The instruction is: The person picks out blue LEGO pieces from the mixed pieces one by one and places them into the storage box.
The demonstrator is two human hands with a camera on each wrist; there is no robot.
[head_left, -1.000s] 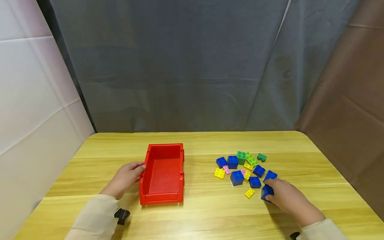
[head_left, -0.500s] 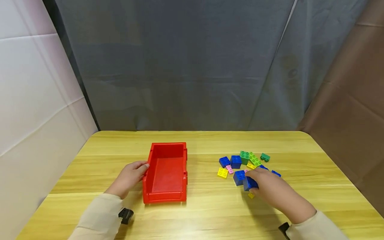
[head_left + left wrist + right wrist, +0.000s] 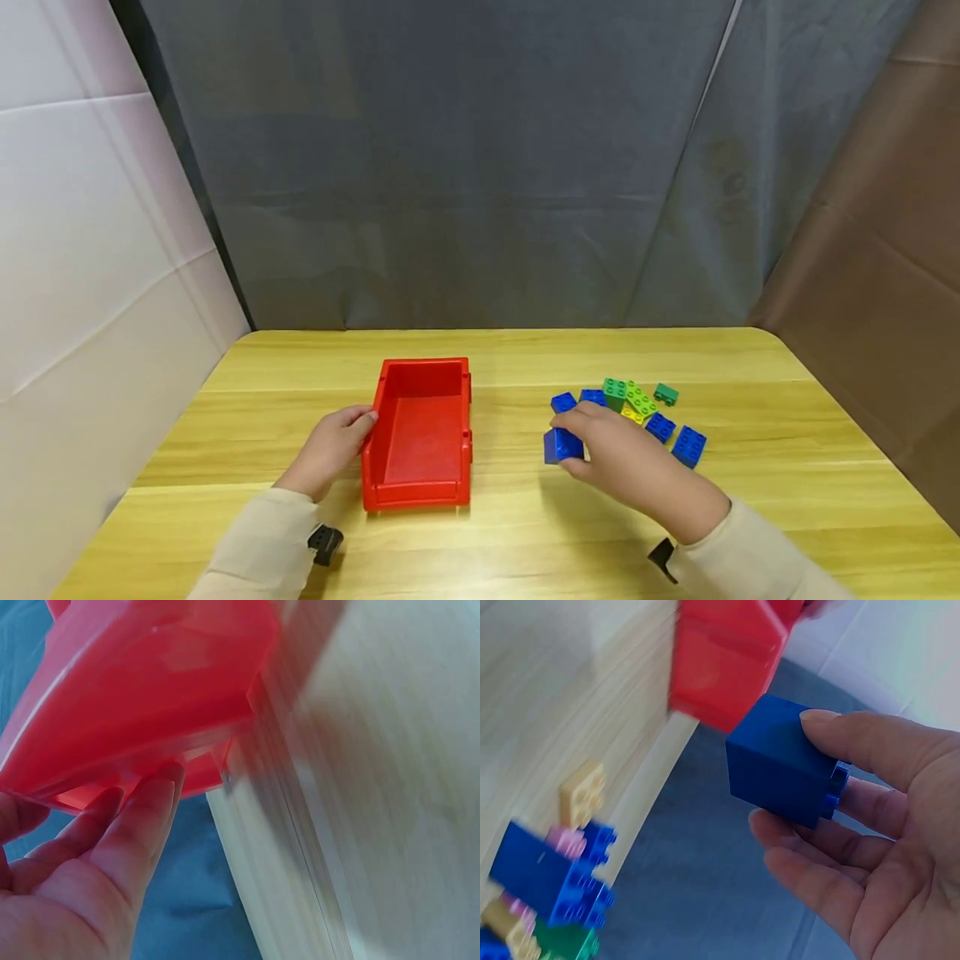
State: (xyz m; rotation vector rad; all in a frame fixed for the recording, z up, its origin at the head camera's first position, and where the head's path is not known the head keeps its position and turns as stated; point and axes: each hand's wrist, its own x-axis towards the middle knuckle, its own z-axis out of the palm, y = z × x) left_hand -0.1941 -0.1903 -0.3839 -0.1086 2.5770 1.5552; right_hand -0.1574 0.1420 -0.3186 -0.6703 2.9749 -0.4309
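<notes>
A red plastic bin (image 3: 417,495) stands left of the middle of the table. My left hand (image 3: 328,448) holds its left rim, the thumb at the top edge; in the left wrist view the fingers (image 3: 142,825) reach under the bin's lip. Between thumb and fingers my right hand (image 3: 630,458) pinches a large blue building brick (image 3: 562,447), raised above the table to the right of the bin. The right wrist view shows this blue brick (image 3: 776,761) with its studs toward the palm. The right hand hides part of the brick pile in the head view.
Behind and beside the right hand lie loose bricks: a green brick (image 3: 615,392), a lime brick (image 3: 641,400), a small dark green wheeled piece (image 3: 666,394) and two blue bricks, one of them a blue brick (image 3: 689,446) at the right. Cloth screens surround the wooden table (image 3: 510,542).
My right hand has lifted the blue brick from the right side of the pile and carried it left toward the bin. My left hand stays at the bin's rim.
</notes>
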